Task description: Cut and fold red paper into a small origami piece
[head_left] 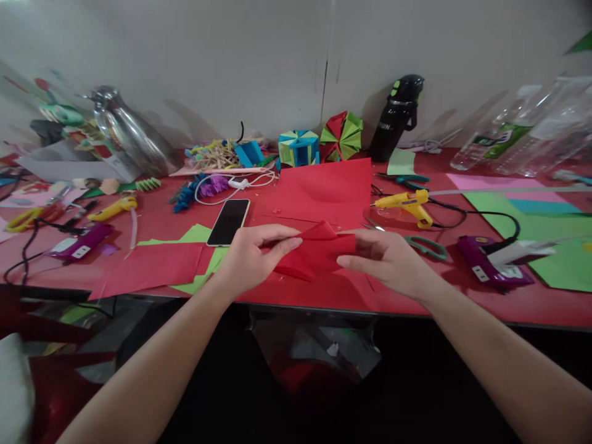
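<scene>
A folded sheet of red paper [319,250] is held above the front part of the table, its upper flap raised along a crease. My left hand [259,253] pinches its left side between thumb and fingers. At the paper's right edge, my right hand [388,259] has its thumb in front and its fingers behind, partly hidden. Another red sheet [328,185] lies flat just beyond. Left of my left hand are a smartphone [229,222] and a red sheet [157,266] on top of green paper [198,234].
Right of my hands lie a yellow glue gun [407,205], green-handled scissors [426,246] and a purple power strip [493,262]. On the left are another glue gun [113,208] and power strip [81,242]. A steel jug [124,132], black bottle [395,117] and plastic bottles [518,132] stand behind.
</scene>
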A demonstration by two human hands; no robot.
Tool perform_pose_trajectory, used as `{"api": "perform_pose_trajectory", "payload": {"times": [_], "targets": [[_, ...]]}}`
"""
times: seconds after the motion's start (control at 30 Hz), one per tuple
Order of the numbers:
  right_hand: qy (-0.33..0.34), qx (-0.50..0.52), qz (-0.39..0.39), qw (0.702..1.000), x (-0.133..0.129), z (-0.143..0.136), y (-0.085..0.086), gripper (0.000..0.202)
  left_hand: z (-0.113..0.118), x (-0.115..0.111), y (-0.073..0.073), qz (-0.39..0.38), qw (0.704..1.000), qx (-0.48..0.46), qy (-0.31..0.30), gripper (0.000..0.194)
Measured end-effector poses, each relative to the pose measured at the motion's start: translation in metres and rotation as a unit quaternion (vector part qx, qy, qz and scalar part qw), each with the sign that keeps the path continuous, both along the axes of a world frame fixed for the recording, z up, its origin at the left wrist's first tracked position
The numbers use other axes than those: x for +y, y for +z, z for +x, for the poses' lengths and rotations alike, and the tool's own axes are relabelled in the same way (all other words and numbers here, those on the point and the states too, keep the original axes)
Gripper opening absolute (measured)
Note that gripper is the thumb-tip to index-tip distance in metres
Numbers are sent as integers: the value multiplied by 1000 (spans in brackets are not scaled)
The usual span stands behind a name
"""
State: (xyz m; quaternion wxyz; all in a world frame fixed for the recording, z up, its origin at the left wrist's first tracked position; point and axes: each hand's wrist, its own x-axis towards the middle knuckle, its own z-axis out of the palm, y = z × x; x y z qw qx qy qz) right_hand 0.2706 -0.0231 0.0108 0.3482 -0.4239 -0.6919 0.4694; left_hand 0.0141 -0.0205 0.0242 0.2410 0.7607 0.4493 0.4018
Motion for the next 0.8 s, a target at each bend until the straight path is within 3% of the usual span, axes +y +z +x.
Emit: {"api": "perform_pose_trajectory", "payload": {"times": [0.1,0.2,0.3,0.4,0.47,0.5,0.57,0.63,0.7,0.8], "targets": [[-9,-28,72,997,-1,1,0,15,-2,1,-4,66,997,24,-27,15],[-70,-61,233,968,-1,3,-3,37,-4,2,-4,130,987,48,-86,19],[-115,-78,329,934,-3,3,-6,55,-4,3,-2,120,988,80,-59,37],[-170,-81,368,911,-5,1,-7,55,-5,4,-2,35,997,57,24,69],[-196,-79,378,901,-7,0,-8,54,-6,5,-3,-82,995,12,49,69],[-207,-76,381,898,-8,-1,-8,53,-7,5,-2,-166,985,-15,33,62],[-221,-69,389,892,-9,-2,-8,53,-5,4,-1,-348,932,-86,-55,52],[-217,-69,394,890,-9,-2,-10,53,3,1,0,-468,848,-191,-156,49],[-203,-77,396,892,-9,-3,-12,52,13,-3,-1,-453,823,-304,-159,41],[-166,-93,400,896,-9,-6,-15,52,25,-5,-9,-372,851,-361,-81,31]]}}
